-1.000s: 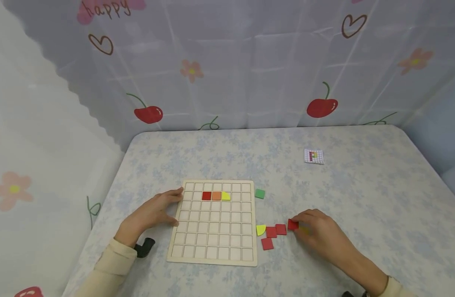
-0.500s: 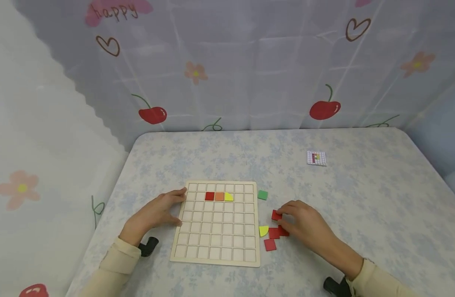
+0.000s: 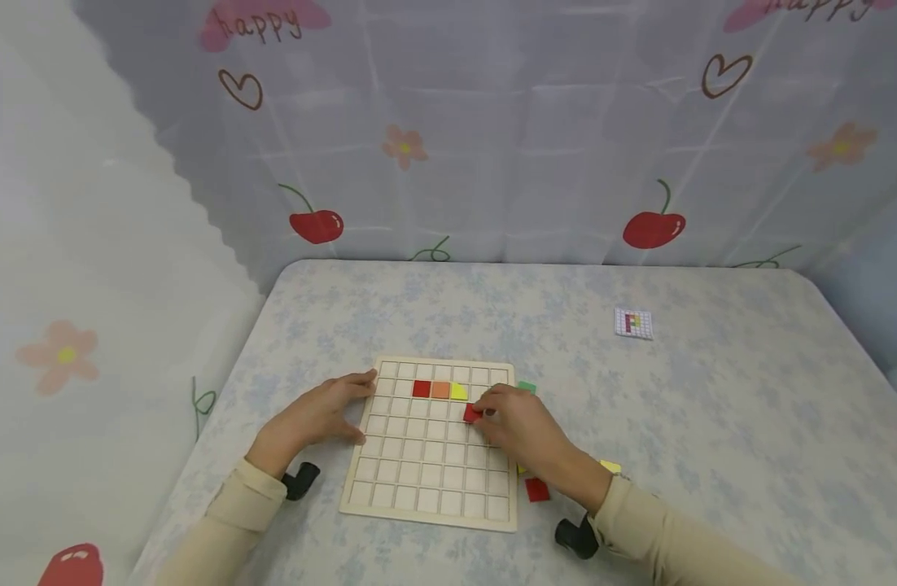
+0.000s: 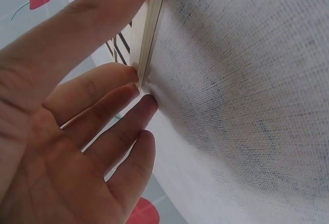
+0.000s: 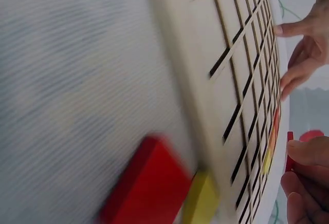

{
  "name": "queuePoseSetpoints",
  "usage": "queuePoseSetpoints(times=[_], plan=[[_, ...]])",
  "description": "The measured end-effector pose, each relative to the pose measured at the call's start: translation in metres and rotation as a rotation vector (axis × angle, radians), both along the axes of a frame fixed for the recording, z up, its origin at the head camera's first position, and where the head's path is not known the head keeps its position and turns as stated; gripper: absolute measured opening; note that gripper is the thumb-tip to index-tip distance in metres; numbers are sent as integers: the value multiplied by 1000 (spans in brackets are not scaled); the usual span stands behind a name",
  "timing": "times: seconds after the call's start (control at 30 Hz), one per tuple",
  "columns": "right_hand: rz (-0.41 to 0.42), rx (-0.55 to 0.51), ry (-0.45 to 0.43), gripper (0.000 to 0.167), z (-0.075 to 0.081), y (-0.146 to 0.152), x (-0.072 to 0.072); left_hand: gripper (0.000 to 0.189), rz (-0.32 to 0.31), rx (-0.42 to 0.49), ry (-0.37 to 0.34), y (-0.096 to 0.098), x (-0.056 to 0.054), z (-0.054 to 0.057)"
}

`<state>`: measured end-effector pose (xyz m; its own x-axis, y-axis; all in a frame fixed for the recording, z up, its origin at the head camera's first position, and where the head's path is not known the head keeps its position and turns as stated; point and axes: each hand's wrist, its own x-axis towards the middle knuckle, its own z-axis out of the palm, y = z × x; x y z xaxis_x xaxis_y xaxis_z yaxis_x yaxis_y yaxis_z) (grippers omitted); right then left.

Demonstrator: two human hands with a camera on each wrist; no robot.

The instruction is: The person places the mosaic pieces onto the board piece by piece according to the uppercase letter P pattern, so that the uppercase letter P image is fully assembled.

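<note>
"What's the head view showing you?"

"The left hand [image 3: 309, 417] is resting against the left edge of the gridded board [image 3: 412, 472], its thumb and fingers standing apart. The right hand [image 3: 525, 427] is pinching a red tile [image 3: 471, 413] between thumb and fingers."

"Whereabouts is it holding that?"

"Over the board, just nearer the person than a row of three pieces: a dark red square [image 3: 422, 389], an orange square [image 3: 440, 390] and a yellow piece with a rounded corner [image 3: 458, 392]. Whether the pinched tile is touching the board, I can't tell."

"And around them?"

"A green tile [image 3: 527, 387] is peeking out behind the right hand, a loose red square [image 3: 537, 490] is lying beside the board's right edge, and a small patterned card [image 3: 634, 323] is lying well apart, farther back on the table [image 3: 346, 313]."

"How about the left wrist view?"

"There the thumb is touching the board's edge, and the loosely bent fingers are reaching to it, spreading slightly."

"And the right wrist?"

"The fingertips are clamping the red tile, and a blurred yellow block [image 5: 202, 199] is lying close against the board's side."
</note>
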<state>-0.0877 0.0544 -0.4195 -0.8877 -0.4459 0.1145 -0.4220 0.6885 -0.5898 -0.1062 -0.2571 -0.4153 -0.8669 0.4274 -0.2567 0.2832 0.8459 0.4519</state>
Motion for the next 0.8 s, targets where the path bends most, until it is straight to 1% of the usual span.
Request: queuePoseSetpoints(times=[0.17,0.3,0.5,0.6,0.8], plan=[[87,-38,1,13,-6,-30,-9,79,16,-6,-11,1,0,-2],[127,-33,0,14,-9,-49,-14,78,28,-19,-17,1,0,-2],[137,1,-7,13,-10,-66,-18,79,22,-9,-18,1,-1,-1],[143,13,-10,13,-10,-70,-19,79,24,-8,-19,0,-1,1],[124,34,-7,14,-13,-73,-21,78,36,8,-23,0,0,2]])
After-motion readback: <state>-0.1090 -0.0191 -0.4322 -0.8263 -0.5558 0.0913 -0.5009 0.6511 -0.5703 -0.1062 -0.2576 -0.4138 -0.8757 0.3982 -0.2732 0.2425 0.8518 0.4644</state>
